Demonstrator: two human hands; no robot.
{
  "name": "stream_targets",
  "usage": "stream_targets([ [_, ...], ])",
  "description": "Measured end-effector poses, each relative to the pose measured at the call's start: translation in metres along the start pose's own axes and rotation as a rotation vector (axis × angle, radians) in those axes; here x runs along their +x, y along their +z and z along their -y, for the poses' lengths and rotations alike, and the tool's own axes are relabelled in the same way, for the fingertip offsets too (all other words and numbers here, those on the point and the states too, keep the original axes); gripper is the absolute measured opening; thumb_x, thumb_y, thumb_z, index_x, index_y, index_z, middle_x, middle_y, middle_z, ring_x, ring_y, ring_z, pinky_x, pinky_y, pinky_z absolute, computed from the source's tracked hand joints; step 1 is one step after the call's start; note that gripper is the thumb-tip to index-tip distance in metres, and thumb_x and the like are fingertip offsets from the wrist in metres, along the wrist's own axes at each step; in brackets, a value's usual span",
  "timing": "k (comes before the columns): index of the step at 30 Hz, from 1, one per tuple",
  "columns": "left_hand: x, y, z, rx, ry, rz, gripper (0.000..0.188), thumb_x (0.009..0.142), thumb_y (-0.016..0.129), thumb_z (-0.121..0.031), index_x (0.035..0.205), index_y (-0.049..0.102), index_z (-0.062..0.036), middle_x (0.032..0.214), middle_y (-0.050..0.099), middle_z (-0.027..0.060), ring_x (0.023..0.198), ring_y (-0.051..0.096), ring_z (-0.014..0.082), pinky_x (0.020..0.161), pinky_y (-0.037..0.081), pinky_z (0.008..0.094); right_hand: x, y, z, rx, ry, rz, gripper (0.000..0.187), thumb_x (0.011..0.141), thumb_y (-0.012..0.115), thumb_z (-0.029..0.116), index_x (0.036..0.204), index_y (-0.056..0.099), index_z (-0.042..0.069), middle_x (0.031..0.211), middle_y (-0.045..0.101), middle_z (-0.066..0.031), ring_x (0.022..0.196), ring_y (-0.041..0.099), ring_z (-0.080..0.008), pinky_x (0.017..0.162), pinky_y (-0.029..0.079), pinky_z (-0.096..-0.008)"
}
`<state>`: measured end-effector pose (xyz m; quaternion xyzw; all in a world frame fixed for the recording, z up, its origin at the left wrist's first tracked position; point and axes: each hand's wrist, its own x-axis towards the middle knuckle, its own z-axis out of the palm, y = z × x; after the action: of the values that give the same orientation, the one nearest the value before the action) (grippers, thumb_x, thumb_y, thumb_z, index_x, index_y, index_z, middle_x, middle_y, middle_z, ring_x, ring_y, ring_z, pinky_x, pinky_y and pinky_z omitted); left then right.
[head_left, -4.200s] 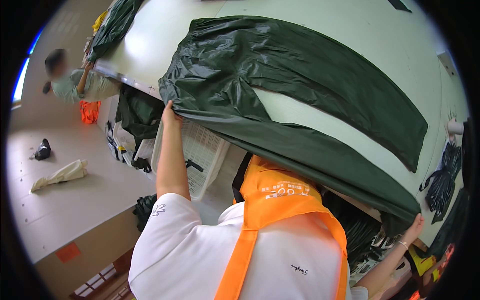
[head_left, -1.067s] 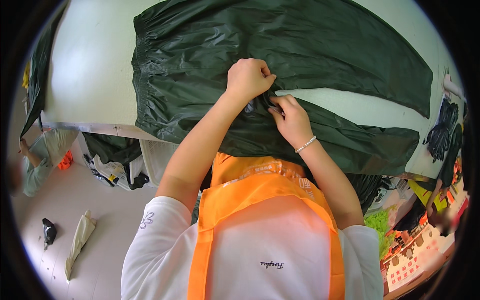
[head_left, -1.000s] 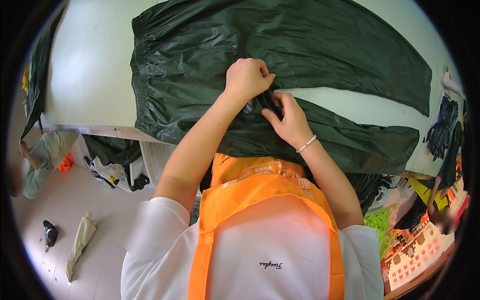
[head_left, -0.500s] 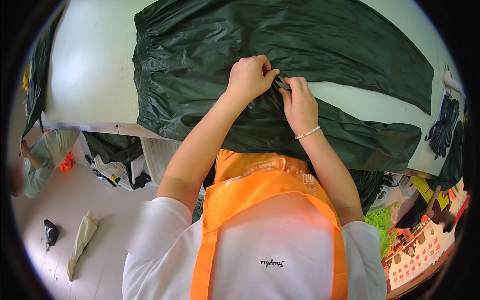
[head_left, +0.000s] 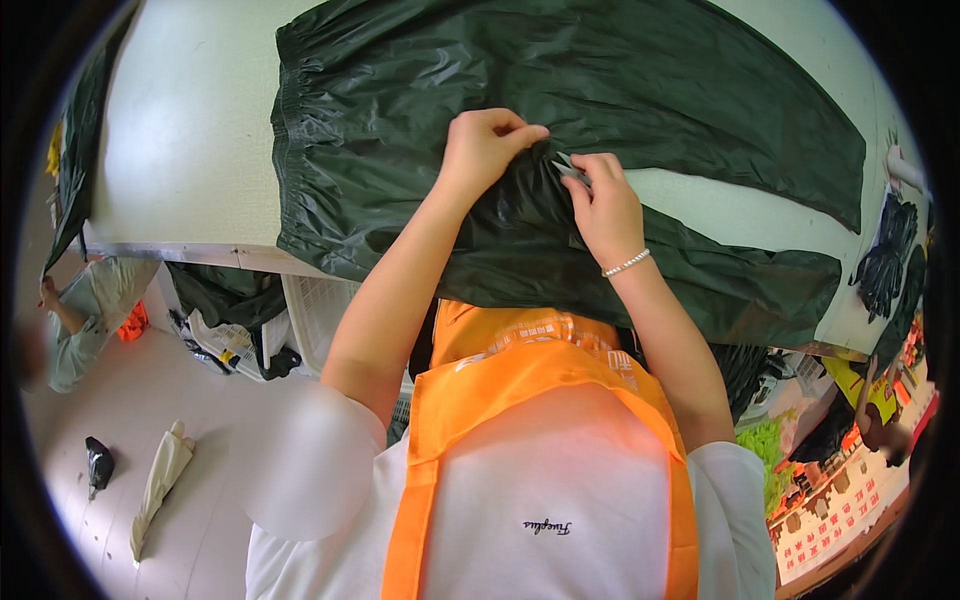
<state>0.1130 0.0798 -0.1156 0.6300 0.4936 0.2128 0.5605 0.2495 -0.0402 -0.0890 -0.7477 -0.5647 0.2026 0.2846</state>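
Note:
Dark green trousers point(head_left: 400, 190) of shiny fabric lie across the pale table, the gathered elastic waistband point(head_left: 293, 150) on the left and both legs stretching right. Over the crotch area, my left hand point(head_left: 490, 150) is closed in a pinch, thumb and forefinger together; whatever is between the fingertips is too small to make out. Just right of it, my right hand point(head_left: 610, 205) grips small thread snips point(head_left: 567, 166) whose pointed metal blades aim up and left, close above the fabric. The snips' handles are hidden in my fingers.
The pale table point(head_left: 180, 150) reaches left of the trousers. Black gloves point(head_left: 885, 255) lie at its right end. White baskets point(head_left: 320, 310) stand under the front edge. One person point(head_left: 85, 315) is at the far left, another point(head_left: 880, 425) at the right. Wrapped bundles point(head_left: 165, 485) lie on the floor.
My left hand has moved slightly left, away from the blades. My right hand has shifted a little right with the snips, and the gap between the hands has widened.

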Motion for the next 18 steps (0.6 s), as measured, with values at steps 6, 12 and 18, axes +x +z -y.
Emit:
stream_targets([
  [6, -0.001, -0.012, -0.018, 0.078, 0.091, -0.187, 0.022, 0.072, 0.076, -0.019, 0.073, 0.067, 0.0006, 0.059, 0.062, 0.0082, 0.049, 0.052, 0.013, 0.051, 0.042, 0.0256, 0.025, -0.006, 0.013, 0.031, 0.027, 0.107, 0.019, 0.08, 0.065, 0.009, 0.097, 0.06, 0.002, 0.093, 0.059, -0.0093, 0.07, 0.062, -0.025, 0.063, 0.049, -0.0317],
  [12, -0.003, -0.015, -0.026, 0.081, 0.043, -0.17, 0.021, 0.075, 0.074, -0.017, 0.072, 0.065, 0.0016, 0.058, 0.058, 0.001, 0.054, 0.043, 0.0052, 0.051, 0.037, 0.0224, 0.042, 0.006, 0.017, 0.018, 0.022, 0.166, 0.016, 0.08, 0.064, 0.014, 0.093, 0.062, 0.007, 0.092, 0.059, -0.0075, 0.078, 0.06, -0.0299, 0.067, 0.048, -0.0386],
  [18, -0.003, -0.011, -0.022, 0.065, 0.052, -0.157, 0.022, 0.075, 0.074, -0.018, 0.071, 0.064, 0.0014, 0.057, 0.058, 0.0018, 0.053, 0.044, 0.0057, 0.051, 0.038, 0.0229, 0.046, 0.011, 0.015, 0.12, 0.044, 0.165, 0.012, 0.079, 0.064, 0.013, 0.089, 0.063, 0.006, 0.089, 0.061, -0.0088, 0.081, 0.061, -0.0298, 0.068, 0.049, -0.0386],
])
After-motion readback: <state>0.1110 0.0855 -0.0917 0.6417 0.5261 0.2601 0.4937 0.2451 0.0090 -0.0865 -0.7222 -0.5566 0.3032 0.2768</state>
